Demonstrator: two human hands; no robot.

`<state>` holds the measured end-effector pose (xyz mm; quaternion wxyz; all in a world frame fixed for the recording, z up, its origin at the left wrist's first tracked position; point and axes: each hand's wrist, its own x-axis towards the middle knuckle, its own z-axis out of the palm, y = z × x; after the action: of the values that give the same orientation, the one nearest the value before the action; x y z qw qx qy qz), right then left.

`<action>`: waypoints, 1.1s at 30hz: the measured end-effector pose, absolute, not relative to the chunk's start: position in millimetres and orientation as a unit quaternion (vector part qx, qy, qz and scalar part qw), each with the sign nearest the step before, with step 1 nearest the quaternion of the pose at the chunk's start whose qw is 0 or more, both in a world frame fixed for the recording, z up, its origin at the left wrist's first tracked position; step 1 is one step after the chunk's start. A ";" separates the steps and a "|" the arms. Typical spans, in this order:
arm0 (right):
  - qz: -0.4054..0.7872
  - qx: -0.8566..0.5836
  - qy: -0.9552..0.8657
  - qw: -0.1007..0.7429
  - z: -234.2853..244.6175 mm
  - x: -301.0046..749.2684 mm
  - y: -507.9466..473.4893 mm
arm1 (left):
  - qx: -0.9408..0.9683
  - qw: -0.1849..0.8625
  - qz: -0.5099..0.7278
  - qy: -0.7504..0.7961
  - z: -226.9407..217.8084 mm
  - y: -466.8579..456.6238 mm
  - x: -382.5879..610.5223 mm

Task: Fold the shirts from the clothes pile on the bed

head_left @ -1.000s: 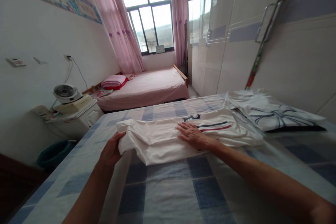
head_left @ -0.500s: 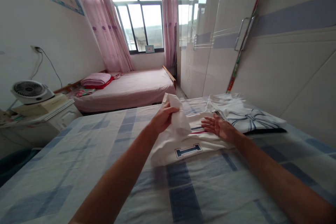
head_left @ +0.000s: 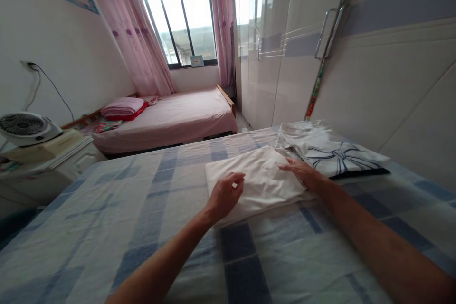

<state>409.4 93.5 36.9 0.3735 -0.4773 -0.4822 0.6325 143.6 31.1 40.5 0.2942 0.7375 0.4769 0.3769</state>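
Observation:
A white shirt [head_left: 256, 178] lies folded into a rectangle on the blue checked bedsheet [head_left: 142, 228]. My left hand [head_left: 224, 194] rests on its near left part, fingers loosely curled and apart, holding nothing. At the shirt's right edge my right hand [head_left: 301, 171] lies flat, fingers stretched out. Just right of that hand is a second folded white garment with a dark blue bow pattern [head_left: 331, 152], touching or nearly touching the shirt.
A white wardrobe with metal handles [head_left: 327, 33] runs along the right wall. Beyond the bed stands a pink bed [head_left: 171, 118] under a window with pink curtains. On a white cabinet at the left sits a small fan [head_left: 24, 128].
My left hand carried the shirt's left half over to the right, laid it down and let go. The printed letters are now hidden inside the fold. The view shifted slightly.

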 end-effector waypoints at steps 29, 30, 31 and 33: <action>0.095 -0.413 -0.902 0.082 21.6 305.3 108.0 | 0.853 0.031 0.147 0.500 11.8 8.7 134.9; 0.073 -0.452 -0.886 0.077 18.7 315.6 122.4 | 0.852 0.030 0.147 0.501 10.1 8.4 134.7; 0.051 -0.500 -0.862 0.071 18.2 326.9 135.8 | 0.852 0.030 0.147 0.501 9.1 8.3 134.2; 0.029 -0.577 -0.815 0.045 22.0 346.3 153.5 | 0.852 0.029 0.149 0.500 8.5 8.5 133.3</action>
<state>346.3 153.5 22.0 0.0447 -0.5773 -0.8148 0.0285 133.3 8.5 8.5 0.0293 0.8523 0.5004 0.1494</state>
